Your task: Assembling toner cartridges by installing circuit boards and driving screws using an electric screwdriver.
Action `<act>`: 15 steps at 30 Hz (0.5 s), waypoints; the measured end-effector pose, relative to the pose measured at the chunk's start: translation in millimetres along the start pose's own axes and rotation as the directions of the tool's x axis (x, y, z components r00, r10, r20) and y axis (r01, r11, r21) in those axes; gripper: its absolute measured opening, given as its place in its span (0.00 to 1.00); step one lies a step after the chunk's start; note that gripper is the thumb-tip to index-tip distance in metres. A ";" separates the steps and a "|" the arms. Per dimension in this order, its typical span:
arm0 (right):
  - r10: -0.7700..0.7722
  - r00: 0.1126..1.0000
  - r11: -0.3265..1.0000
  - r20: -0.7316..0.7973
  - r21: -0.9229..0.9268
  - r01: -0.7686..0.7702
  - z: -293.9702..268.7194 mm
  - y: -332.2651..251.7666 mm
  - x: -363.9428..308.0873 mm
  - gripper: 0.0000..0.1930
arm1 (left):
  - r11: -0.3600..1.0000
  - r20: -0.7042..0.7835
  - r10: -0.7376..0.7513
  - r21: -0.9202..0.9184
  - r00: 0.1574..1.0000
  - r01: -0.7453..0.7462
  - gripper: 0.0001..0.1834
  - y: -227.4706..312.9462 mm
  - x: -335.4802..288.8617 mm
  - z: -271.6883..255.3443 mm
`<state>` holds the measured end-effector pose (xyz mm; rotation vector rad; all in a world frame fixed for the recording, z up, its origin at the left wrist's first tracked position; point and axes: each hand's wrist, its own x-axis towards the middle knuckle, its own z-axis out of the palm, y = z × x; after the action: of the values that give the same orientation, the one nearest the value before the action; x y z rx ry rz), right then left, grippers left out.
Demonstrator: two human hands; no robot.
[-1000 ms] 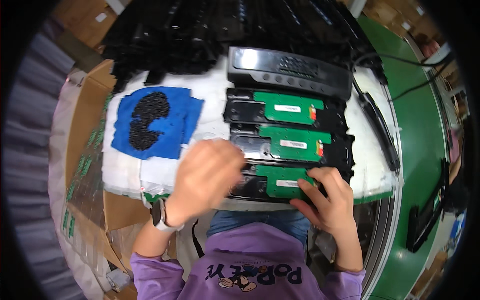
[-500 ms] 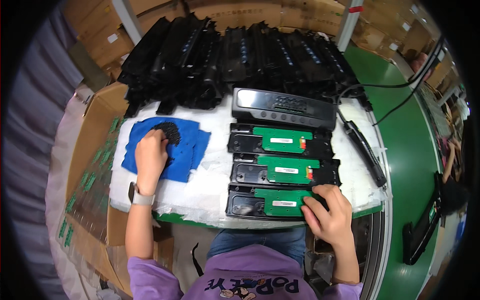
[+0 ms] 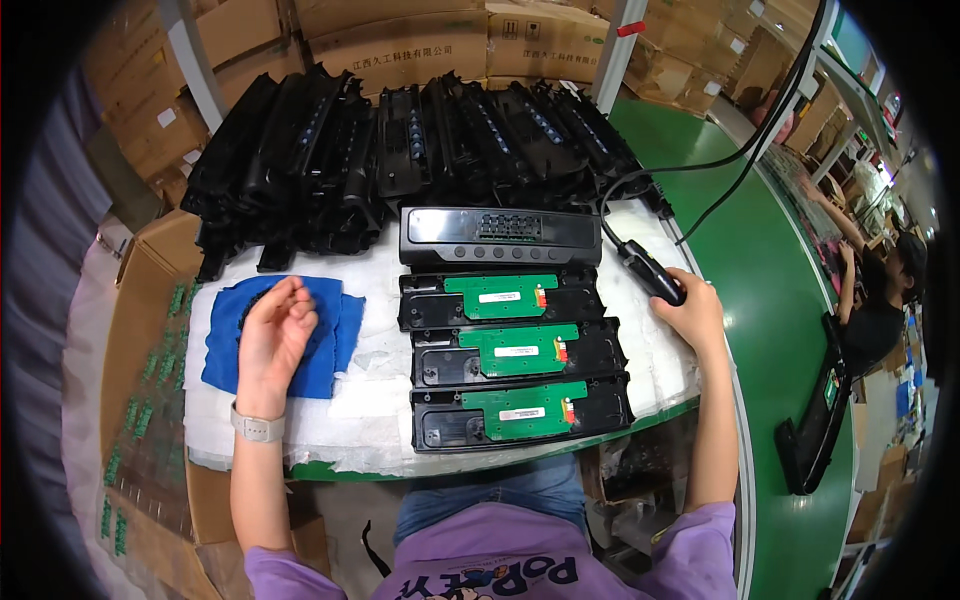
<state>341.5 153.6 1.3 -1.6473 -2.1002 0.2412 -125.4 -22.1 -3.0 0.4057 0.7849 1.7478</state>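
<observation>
Over a blue cloth [image 3: 338,335] on the table's left side is my left hand [image 3: 280,335], turned palm up with its fingers curled together. Whatever it may hold is too small to make out. Behind it, dark small parts, probably screws, show partly on the cloth. My right hand [image 3: 692,315] grips a black corded electric screwdriver [image 3: 645,268] at the table's right edge. Between the hands lie three black plastic housings [image 3: 445,430], one in front of another, each with a green circuit board [image 3: 515,352] on it. Just beyond them lies a black panel [image 3: 500,238] with a row of round buttons.
Many black plastic housings [image 3: 290,165] are heaped along the table's far side. At left stands a cardboard box [image 3: 160,245] with green boards under clear plastic. The screwdriver's cable [image 3: 700,165] loops up at right. Another person [image 3: 875,300] is beyond the green floor.
My right hand has left the nearest circuit board and taken hold of the electric screwdriver. My left hand has lifted from the dark pile and turned palm up. The whole view has shifted.
</observation>
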 end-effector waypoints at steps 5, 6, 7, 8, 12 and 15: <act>0.064 0.990 0.972 -0.128 0.232 -0.033 -13.7 7.3 -5.8 0.22 | 0.988 0.093 -0.155 0.040 0.984 0.152 0.08 -25.4 2.2 33.1; 0.053 0.982 0.935 -0.182 0.354 0.015 -14.4 10.2 -4.0 0.22 | 0.984 0.068 -0.159 0.088 0.985 0.153 0.07 -31.4 3.4 42.5; 0.036 0.992 0.896 -0.118 0.444 0.021 -23.5 5.9 -5.1 0.21 | 0.983 0.062 -0.168 0.079 0.984 0.163 0.07 -40.7 9.7 46.0; 0.050 0.991 0.778 -0.122 0.627 0.038 -28.9 -5.5 -7.1 0.22 | 0.979 0.107 -0.187 0.100 0.976 0.177 0.06 -46.5 13.9 50.5; -0.165 0.975 0.153 -0.150 0.972 0.176 -43.2 -81.8 1.1 0.30 | 0.967 0.186 -0.245 0.121 0.952 0.225 0.07 -64.0 24.1 66.3; -0.439 0.892 -0.136 -0.102 0.990 0.046 -48.6 -123.9 18.0 0.31 | 0.942 0.232 -0.326 0.154 0.916 0.297 0.08 -76.9 26.7 83.0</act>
<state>252.2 130.7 98.9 -0.1505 -1.3809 1.5751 -27.2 40.0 1.0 0.5405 0.7232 1.3246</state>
